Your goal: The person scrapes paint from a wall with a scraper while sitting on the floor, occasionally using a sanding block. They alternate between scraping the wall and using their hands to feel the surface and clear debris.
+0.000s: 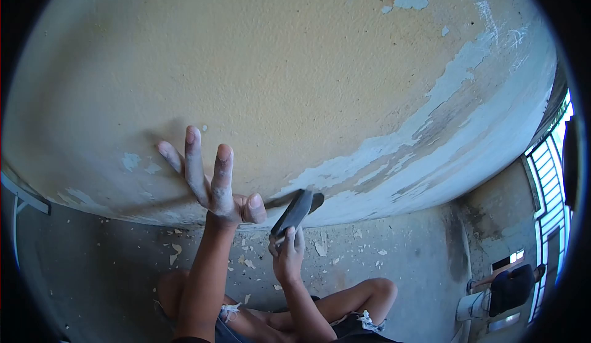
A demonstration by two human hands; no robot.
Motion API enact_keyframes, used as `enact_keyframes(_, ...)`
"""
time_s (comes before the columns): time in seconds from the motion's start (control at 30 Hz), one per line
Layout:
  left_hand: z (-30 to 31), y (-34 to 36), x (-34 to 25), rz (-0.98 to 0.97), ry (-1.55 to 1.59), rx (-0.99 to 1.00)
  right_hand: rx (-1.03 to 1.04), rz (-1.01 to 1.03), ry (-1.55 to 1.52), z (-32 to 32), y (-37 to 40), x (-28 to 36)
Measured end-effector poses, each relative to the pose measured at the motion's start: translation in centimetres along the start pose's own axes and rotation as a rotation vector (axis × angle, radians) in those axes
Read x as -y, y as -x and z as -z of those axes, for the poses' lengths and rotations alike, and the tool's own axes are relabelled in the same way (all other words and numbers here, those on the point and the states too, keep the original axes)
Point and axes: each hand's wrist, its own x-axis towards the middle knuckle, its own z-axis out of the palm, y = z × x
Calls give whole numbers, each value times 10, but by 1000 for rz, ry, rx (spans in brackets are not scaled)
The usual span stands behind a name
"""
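My left hand (215, 186) is raised in front of the yellow painted wall (246, 60), with its fingers spread and nothing in it. White dust coats the fingers. To its right and lower, my right hand (288, 250) grips a dark flat tool (295, 210), whose blade-like part points up toward the lower edge of the wall. Whether the tool touches the wall cannot be made out. Beyond the tool, a wide band of peeled paint (369, 158) shows pale blue and grey patches running up to the right.
Paint flakes (248, 263) lie scattered on the grey floor (418, 263) by the wall's foot. My bent legs are below. At the far right are a person in dark clothes (512, 289), a white bucket (473, 306) and a barred window (548, 183). A metal frame (28, 196) stands at left.
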Motion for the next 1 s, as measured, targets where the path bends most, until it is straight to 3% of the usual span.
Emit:
enact_keyframes(0.1, -2, -1, -2, -14, -21, -9, 63, 139, -56, -14, -20, 32)
enact_keyframes(0.23, 1, 4, -3, 12, -28, -4, 107, -17, -37, 1, -7, -1)
enact_keyframes(0.33, -1, 2, 0, 14, -29, 0, 29, -29, 16, -1, 2, -14)
enact_keyframes(0.53, 0, -2, -5, 22, -39, 29, 82, 163, -97, -14, -26, 54)
enact_keyframes(0.67, 0, -1, -3, 28, -40, 29, 56, -18, 19, 9, -2, -1)
enact_keyframes(0.77, 2, 1, -1, 23, -20, 42, 55, -63, 2, 10, 3, 1)
enact_keyframes(0.9, 1, -5, -6, 12, -46, 43, 53, 177, -122, -15, -27, 62)
enact_keyframes(1.0, 0, -4, -4, 17, -53, 21, 29, 100, -72, -10, -19, 46)
